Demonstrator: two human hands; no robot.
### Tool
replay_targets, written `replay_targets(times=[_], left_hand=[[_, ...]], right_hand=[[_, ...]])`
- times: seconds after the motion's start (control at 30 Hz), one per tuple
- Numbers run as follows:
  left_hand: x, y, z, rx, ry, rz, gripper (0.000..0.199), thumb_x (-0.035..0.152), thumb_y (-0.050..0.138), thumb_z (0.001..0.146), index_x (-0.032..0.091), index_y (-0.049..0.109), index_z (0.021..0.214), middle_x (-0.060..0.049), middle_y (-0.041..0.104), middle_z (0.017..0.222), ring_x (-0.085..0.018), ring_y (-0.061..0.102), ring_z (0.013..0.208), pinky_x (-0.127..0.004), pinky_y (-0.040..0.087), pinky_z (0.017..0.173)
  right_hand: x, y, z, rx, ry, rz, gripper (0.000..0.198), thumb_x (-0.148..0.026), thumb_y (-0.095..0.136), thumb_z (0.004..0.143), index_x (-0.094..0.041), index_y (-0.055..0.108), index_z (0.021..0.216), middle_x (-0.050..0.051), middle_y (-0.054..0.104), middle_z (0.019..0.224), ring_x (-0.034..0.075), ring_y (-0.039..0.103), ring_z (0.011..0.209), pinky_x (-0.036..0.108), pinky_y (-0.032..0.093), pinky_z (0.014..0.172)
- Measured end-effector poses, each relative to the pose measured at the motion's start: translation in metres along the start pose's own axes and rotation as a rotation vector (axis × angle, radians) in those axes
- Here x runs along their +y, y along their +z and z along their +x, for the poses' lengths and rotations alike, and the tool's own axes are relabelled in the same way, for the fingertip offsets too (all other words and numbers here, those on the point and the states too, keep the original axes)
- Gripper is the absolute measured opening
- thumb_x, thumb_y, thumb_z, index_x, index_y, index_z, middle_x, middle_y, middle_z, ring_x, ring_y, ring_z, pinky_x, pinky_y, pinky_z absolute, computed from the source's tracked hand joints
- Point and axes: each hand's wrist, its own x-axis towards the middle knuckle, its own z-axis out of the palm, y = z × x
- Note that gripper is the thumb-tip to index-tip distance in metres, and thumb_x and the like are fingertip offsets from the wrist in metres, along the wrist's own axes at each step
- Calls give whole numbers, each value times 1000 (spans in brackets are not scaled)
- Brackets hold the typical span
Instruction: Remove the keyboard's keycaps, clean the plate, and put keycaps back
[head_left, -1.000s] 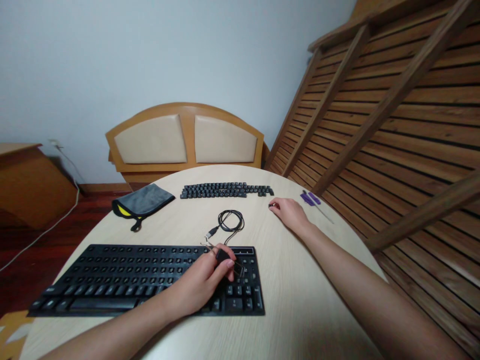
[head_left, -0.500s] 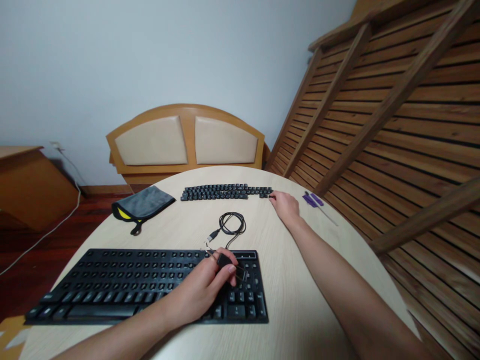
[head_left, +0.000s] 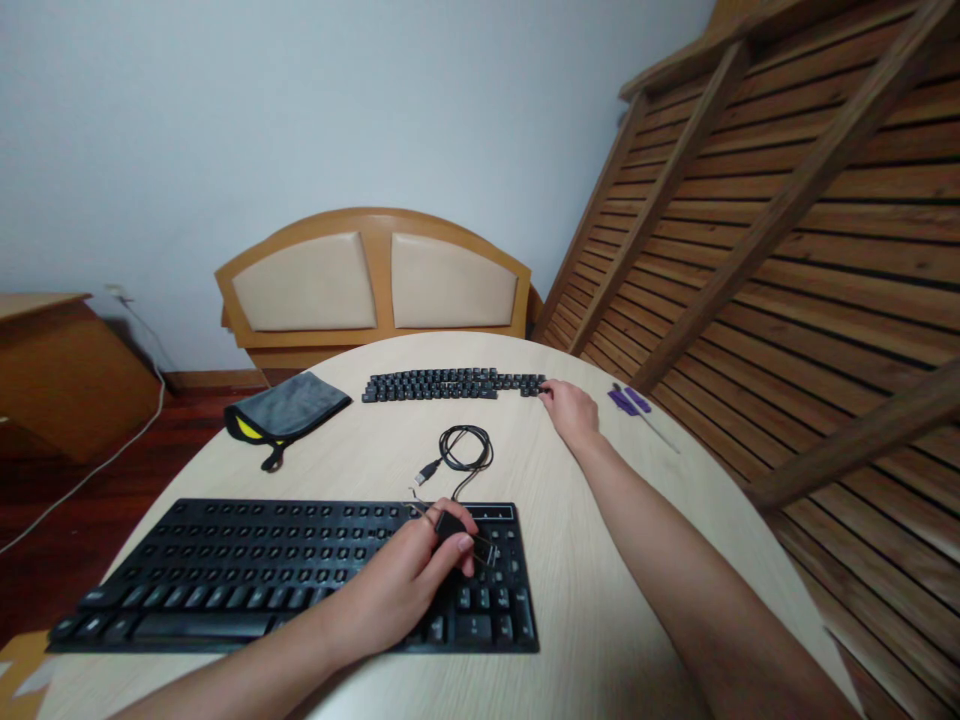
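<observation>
My left hand (head_left: 405, 570) is closed around a keycap puller (head_left: 450, 524), a black grip with thin wire loops at both ends. It rests over the right part of a black keyboard (head_left: 247, 507). The upper rows there show bare key sockets, while keycaps sit on the lower rows and part of the number pad. Farther back, my right hand (head_left: 573, 412) reaches to the right end of several rows of loose black keycaps (head_left: 431, 384). Its thumb and fingers pinch a small dark keycap there, mostly covered by the fingertips.
A coiled USB cable (head_left: 465, 466) lies behind the keyboard. A grey cloth with yellow lining (head_left: 292, 408) is at the left. Purple-ended tools (head_left: 628, 400) lie on the right of the round table (head_left: 600, 560). Wooden slats (head_left: 787, 250) lean along the right side.
The wire ends of the keycap puller have tilted slightly in my left hand. My right hand has stayed nearly still at the end of the keycap rows.
</observation>
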Motion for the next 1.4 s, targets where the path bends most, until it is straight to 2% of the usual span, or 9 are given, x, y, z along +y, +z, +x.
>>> replay_targets(times=[0.37,0.63,0.73,0.83,0.93,1.0,1.1,1.23,1.4], left_hand=[[0,0,1,0,0,-1,25,38,36,103,18,53,105,-4,64,85,-18,59,83,-36,47,84],[-2,-1,2,14,21,-45,25,38,36,104,19,51,106,-2,63,82,-18,58,80,-36,45,83],[-3,-1,3,78,38,-86,26,40,38,103,19,52,105,-1,61,79,-18,58,78,-35,45,81],[-1,-3,3,178,58,-134,28,44,40,103,19,52,104,0,61,77,-18,58,77,-34,44,79],[1,-6,2,310,94,-192,31,48,43,102,19,53,102,1,60,73,-17,58,75,-32,44,77],[3,-9,2,407,118,-236,33,51,47,100,19,53,101,2,59,71,-17,57,72,-30,44,74],[4,-16,4,518,156,-263,35,53,52,97,18,54,100,2,60,69,-16,57,69,-29,44,71],[2,-25,5,593,187,-225,33,51,55,96,18,56,98,2,60,68,-16,57,68,-28,45,71],[2,-26,3,590,188,-193,30,48,53,98,18,55,99,2,61,69,-16,58,68,-29,45,72]], right_hand=[[-4,-2,0,-17,15,12,28,-30,53,97,-26,65,123,7,72,118,24,67,103,32,48,79],[-12,-32,-19,-109,20,-6,36,-20,57,90,-15,54,126,14,74,97,29,69,88,35,48,72],[-28,-54,-46,-159,-96,21,26,-19,61,87,-17,61,113,12,73,101,27,68,92,33,48,75],[-52,-78,-88,-191,-261,89,15,-29,58,93,-20,65,102,9,72,106,24,65,100,32,48,80],[-75,-98,-132,-281,-615,345,16,-34,61,94,-20,67,100,7,70,104,23,62,105,36,47,91],[-85,-106,-155,-343,-813,467,25,-42,67,90,-21,68,105,8,69,113,24,57,117,41,42,103],[-89,-109,-175,-446,-999,534,46,-52,72,84,-21,67,117,9,61,133,27,43,136,44,28,117],[-87,-102,-181,-521,-1088,545,35,-47,70,87,-21,70,110,8,60,136,26,42,137,41,26,118],[-80,-100,-176,-511,-1041,545,29,-43,75,84,-20,71,100,8,61,134,24,51,128,40,33,114]])
